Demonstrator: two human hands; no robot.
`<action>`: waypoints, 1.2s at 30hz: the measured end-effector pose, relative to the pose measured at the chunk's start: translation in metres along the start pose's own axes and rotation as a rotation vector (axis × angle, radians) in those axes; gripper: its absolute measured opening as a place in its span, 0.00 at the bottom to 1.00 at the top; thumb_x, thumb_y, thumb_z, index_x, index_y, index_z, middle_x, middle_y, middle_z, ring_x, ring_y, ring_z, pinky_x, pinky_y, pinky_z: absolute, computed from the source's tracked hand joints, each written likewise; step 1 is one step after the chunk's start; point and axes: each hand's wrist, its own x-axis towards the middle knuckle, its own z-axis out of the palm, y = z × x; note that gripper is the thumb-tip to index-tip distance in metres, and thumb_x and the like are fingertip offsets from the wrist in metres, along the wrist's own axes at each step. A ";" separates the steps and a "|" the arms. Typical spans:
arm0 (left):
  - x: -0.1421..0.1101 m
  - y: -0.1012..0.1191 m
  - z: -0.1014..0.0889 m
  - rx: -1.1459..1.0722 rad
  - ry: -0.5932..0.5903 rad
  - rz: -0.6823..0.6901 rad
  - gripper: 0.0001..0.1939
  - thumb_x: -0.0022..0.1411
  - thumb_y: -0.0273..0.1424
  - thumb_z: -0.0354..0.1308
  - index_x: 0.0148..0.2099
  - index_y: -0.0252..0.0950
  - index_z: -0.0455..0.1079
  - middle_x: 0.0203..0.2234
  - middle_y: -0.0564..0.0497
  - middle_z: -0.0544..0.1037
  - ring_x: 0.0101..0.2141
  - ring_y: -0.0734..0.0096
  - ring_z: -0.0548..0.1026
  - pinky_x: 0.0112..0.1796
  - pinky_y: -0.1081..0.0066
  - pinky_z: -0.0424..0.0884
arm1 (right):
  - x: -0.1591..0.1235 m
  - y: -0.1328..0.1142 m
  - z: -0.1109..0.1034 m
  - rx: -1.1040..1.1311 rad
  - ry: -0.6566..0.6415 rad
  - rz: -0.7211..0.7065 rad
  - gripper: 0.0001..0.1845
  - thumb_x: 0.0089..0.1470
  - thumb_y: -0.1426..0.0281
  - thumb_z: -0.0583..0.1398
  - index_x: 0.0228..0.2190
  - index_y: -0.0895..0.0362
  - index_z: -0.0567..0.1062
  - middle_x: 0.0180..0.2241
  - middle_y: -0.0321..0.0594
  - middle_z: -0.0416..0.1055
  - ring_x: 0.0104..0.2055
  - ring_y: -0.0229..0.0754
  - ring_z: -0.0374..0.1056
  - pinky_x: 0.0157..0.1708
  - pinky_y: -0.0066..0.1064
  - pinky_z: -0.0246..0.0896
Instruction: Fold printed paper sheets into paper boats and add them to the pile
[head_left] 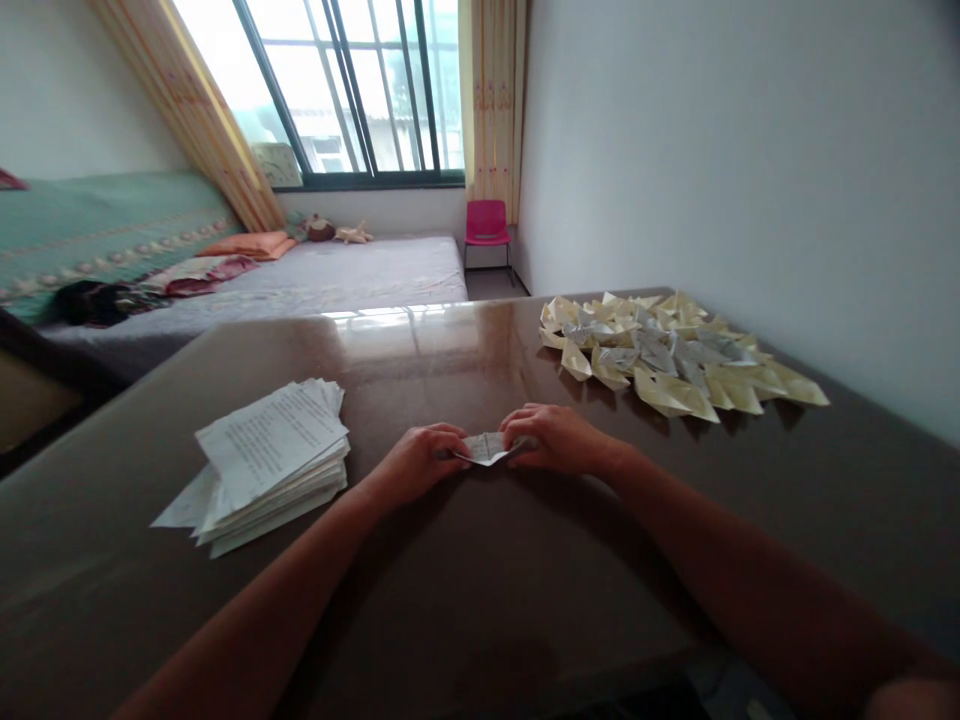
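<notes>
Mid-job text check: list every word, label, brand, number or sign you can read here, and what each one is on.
No text is legible enough to quote.
Top sheet of the paper stack: rows of print, too small and blurred to read.
Folded paper: faint marks, unreadable.
Greyish folded pieces among the cream ones: faint marks, unreadable.

Brown table (442, 580) with paper stack (274, 450), folded papers (671, 392)
</notes>
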 end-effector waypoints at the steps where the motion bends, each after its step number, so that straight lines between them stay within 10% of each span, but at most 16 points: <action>1: 0.000 0.001 0.002 0.024 0.000 0.002 0.05 0.58 0.32 0.59 0.34 0.37 0.76 0.39 0.51 0.76 0.38 0.71 0.75 0.41 0.75 0.69 | 0.001 0.000 0.003 0.022 0.016 0.032 0.14 0.48 0.63 0.66 0.38 0.52 0.74 0.39 0.37 0.74 0.40 0.41 0.68 0.36 0.27 0.55; 5: -0.001 0.005 0.006 0.142 0.014 0.030 0.05 0.58 0.31 0.58 0.34 0.38 0.76 0.38 0.52 0.76 0.36 0.73 0.75 0.38 0.76 0.68 | 0.005 -0.003 0.012 0.101 0.064 0.111 0.23 0.44 0.61 0.68 0.43 0.51 0.72 0.39 0.36 0.73 0.37 0.40 0.69 0.35 0.28 0.57; 21: 0.001 -0.006 0.012 0.300 0.107 0.018 0.13 0.60 0.41 0.56 0.44 0.41 0.72 0.36 0.53 0.79 0.35 0.69 0.76 0.37 0.72 0.72 | 0.014 0.010 0.028 0.150 0.083 -0.165 0.07 0.56 0.65 0.60 0.37 0.52 0.77 0.43 0.36 0.74 0.46 0.38 0.68 0.48 0.27 0.59; 36: 0.003 0.000 0.009 0.239 0.031 0.118 0.13 0.67 0.37 0.48 0.38 0.42 0.74 0.36 0.52 0.78 0.38 0.70 0.76 0.40 0.73 0.71 | 0.021 0.019 0.037 0.194 0.167 -0.106 0.07 0.55 0.66 0.62 0.32 0.54 0.80 0.37 0.34 0.78 0.40 0.37 0.67 0.42 0.26 0.61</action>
